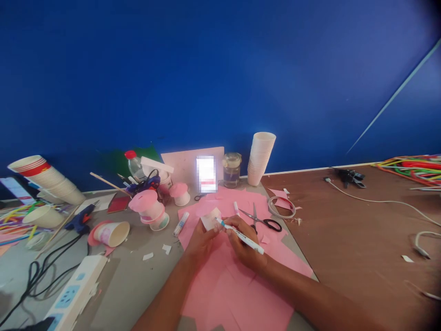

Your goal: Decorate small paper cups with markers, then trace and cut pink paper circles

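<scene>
Head view, looking down over a cluttered worktop (138,280). Small paper scrap (210,219) pinched at its lower edge by the left hand (201,240), fingers closed on it from below and from the left. Raised a little over the pink paper sheets (234,289) rather than flat on them, as far as can be told.

Right hand (247,248) wrapped around a white pen (243,236) in a writing grip, immediately right of the scrap. Long axis of the pen slanting from lower right up to upper left, blue-banded tip at the scrap's right edge, touching it or just short of it; cannot tell which. Scrap therefore up and to the left of the right hand, with the pen tip aimed straight at it. Both hands close together, nearly touching, the left one nearer, being the one in contact.

Scrap itself off-white, roughly four-sided with uneven cut edges, small beside either hand, thin and light-looking, face turned toward the camera. Any marks on it too small to read.

Round about: scissors (263,222) with black handles lying open on the pink sheets just beyond the right hand; a second marker (236,208) beside them; a white stick-shaped tube (181,224) left of the left hand; a ring of tape (281,207) farther right; a stack of paper cups (262,158) and a glass jar (232,170) at the back.
</scene>
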`<state>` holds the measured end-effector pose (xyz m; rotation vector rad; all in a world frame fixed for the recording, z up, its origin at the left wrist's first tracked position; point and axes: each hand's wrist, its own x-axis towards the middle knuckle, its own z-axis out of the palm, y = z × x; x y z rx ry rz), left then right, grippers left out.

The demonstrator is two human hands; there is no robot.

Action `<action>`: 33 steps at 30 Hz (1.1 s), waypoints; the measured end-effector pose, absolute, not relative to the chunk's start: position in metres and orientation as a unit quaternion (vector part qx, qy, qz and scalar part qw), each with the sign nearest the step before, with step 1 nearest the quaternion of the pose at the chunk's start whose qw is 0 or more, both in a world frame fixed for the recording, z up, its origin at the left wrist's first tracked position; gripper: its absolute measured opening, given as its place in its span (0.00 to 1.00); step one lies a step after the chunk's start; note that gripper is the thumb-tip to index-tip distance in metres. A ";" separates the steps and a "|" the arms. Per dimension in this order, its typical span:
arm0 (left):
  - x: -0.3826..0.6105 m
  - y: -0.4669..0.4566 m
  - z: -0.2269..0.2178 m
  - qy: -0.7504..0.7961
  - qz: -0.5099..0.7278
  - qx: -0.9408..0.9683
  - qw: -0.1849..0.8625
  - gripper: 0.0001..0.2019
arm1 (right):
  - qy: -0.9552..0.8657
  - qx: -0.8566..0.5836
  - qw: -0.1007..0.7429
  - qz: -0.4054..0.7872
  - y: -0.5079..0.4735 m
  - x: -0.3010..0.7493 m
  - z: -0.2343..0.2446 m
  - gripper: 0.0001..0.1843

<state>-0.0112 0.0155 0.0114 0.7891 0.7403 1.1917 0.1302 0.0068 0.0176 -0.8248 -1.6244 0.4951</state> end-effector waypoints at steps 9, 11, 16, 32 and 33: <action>-0.010 0.015 0.014 0.324 0.532 0.361 0.694 0.15 | -0.698 -0.355 0.583 0.218 0.007 0.131 0.017 0.07; -0.010 0.015 0.014 0.328 0.532 0.362 0.692 0.15 | -0.700 -0.355 0.580 0.217 0.006 0.131 0.018 0.07; -0.009 0.014 0.015 0.333 0.526 0.360 0.695 0.15 | -0.697 -0.357 0.580 0.224 0.006 0.132 0.018 0.07; -0.008 0.013 0.018 0.315 0.519 0.376 0.700 0.17 | -0.693 -0.334 0.590 0.243 0.002 0.131 0.022 0.07; -0.008 0.013 0.018 0.313 0.518 0.377 0.701 0.16 | -0.694 -0.336 0.589 0.241 0.003 0.131 0.022 0.07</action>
